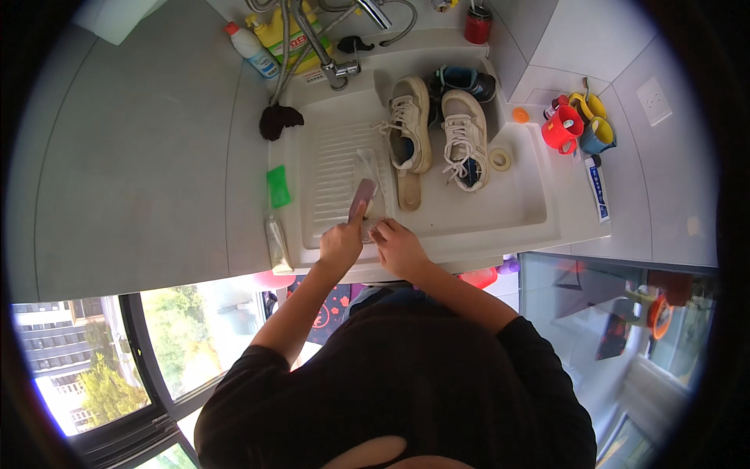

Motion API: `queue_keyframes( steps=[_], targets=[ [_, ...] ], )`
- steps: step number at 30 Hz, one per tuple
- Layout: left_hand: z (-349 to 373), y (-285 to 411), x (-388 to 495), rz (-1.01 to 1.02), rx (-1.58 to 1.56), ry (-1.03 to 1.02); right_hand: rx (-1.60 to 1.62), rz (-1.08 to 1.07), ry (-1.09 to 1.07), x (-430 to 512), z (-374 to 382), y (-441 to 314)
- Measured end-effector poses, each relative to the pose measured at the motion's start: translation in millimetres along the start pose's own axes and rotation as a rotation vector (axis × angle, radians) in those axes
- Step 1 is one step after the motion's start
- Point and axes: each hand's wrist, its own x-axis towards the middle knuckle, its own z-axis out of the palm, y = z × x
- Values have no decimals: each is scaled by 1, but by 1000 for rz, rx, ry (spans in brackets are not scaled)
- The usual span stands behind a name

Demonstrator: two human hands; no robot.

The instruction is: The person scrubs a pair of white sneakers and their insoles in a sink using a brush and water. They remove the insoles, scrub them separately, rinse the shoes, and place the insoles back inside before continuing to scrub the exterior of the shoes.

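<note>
My left hand (341, 246) grips a pinkish-purple brush (362, 196), its index finger stretched along the back. Under the brush lies a clear plastic piece (365, 161) on the sink's ribbed washboard (337, 170); its exact kind cannot be made out. With bent fingers, my right hand (401, 249) holds the near end of that piece by the sink's front rim. To the right, a pair of off-white lace-up sneakers (410, 126) rests in the sink (492, 214). A beige insole (409, 192) pokes out below the left sneaker.
Dark shoes (463, 82) sit behind the sneakers, a tape roll (500, 159) beside them. A faucet (337, 73) and bottles (252, 50) stand at the back left. Green soap (278, 186) lies on the left rim. Cups (562, 129) and a toothpaste tube (597, 189) occupy the right ledge.
</note>
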Motion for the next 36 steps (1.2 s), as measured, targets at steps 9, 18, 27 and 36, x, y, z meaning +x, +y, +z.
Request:
queue_keyframes(
  steps=[9, 18, 27, 36],
  targets=[
    [-22, -3, 136, -28, -3, 156, -30, -38, 71, 0, 4, 0],
    [-3, 21, -6, -97, -23, -37, 3, 16, -20, -3, 4, 3],
    [-21, -5, 139, -38, -32, 139, -42, -53, 86, -1, 3, 1],
    [-3, 24, -27, -115, -34, -79, 14, 33, -62, 0, -6, -1]
  ],
)
